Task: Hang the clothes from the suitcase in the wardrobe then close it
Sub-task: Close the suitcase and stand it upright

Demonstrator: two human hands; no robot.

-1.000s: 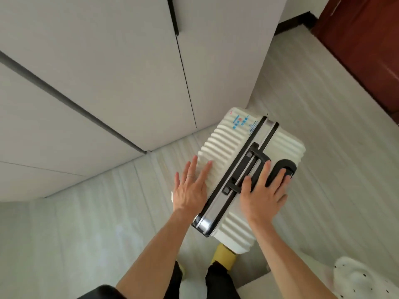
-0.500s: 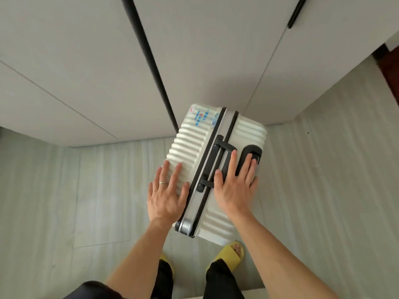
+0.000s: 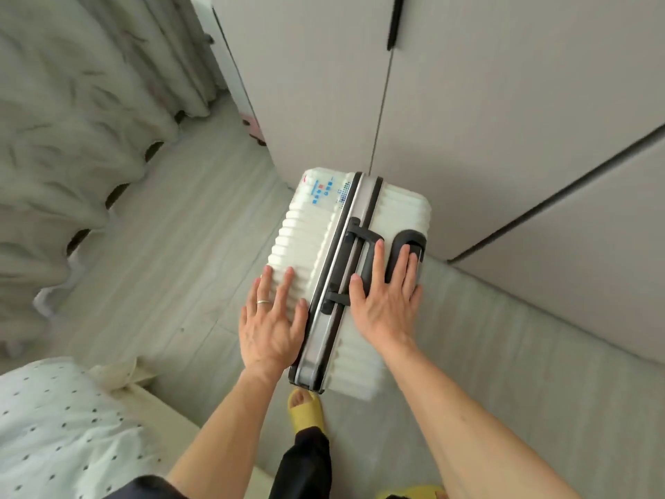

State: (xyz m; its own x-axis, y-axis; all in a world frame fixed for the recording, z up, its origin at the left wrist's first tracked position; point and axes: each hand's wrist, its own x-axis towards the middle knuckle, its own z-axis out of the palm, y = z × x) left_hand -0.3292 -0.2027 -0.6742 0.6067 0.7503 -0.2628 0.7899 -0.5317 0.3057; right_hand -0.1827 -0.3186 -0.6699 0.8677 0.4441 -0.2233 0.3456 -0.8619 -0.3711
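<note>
Head view: the left grip [image 3: 271,325] rests flat, fingers straight, on the white suitcase [image 3: 309,239]. The right grip [image 3: 387,300] lies flat across its black handle [image 3: 365,235], by the wardrobe [image 3: 467,102].

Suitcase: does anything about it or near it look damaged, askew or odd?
Nothing stands out. The white suitcase stands closed before the shut wardrobe doors, its visible shell unbroken. The left hand lies flat on its ribbed shell, the right hand flat over its black handle.
</note>
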